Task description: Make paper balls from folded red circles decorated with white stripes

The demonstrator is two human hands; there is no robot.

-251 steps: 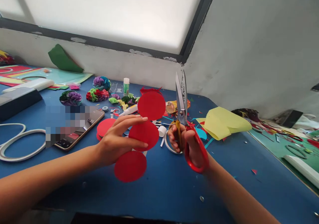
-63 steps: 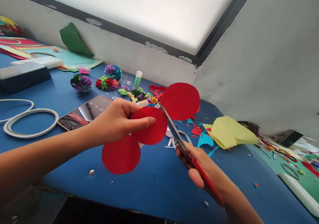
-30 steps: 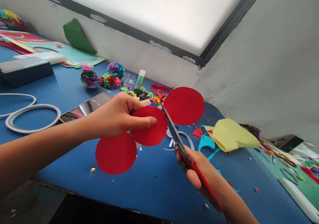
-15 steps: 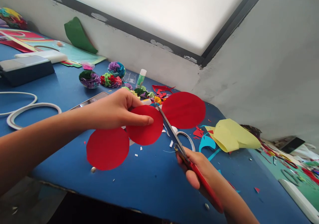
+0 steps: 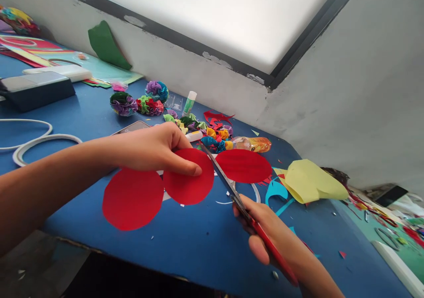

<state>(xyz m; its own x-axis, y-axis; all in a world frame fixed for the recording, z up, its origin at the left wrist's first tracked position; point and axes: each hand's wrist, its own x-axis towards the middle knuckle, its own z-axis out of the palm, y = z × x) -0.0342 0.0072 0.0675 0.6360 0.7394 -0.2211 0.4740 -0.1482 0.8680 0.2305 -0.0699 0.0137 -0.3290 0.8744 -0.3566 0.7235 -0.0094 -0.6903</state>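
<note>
My left hand (image 5: pixel 155 150) pinches a round piece of red paper (image 5: pixel 188 189) between thumb and fingers, above the table. A second red paper circle (image 5: pixel 132 203) hangs just left of it, and a third red circle (image 5: pixel 243 166), seen at a slant, lies to the right. Pale bits show between the circles; how they are joined I cannot tell. My right hand (image 5: pixel 260 227) grips red-handled scissors (image 5: pixel 232 189). Their blades point up and left, close together, into the gap between the middle and right circles. Whether the blades touch paper is unclear.
Behind my hands lie ruffled paper balls (image 5: pixel 124 104), a glue stick (image 5: pixel 189 103) and an orange bottle (image 5: pixel 260 144). Yellow paper (image 5: pixel 309 181) and blue scraps (image 5: pixel 275 191) are at right. White rings (image 5: pixel 24 150) and a dark box (image 5: pixel 38 90) sit at left.
The right circle has tipped flatter and lower, uncovering the orange bottle. The left and middle circles have moved slightly down and left. Both hands keep their holds.
</note>
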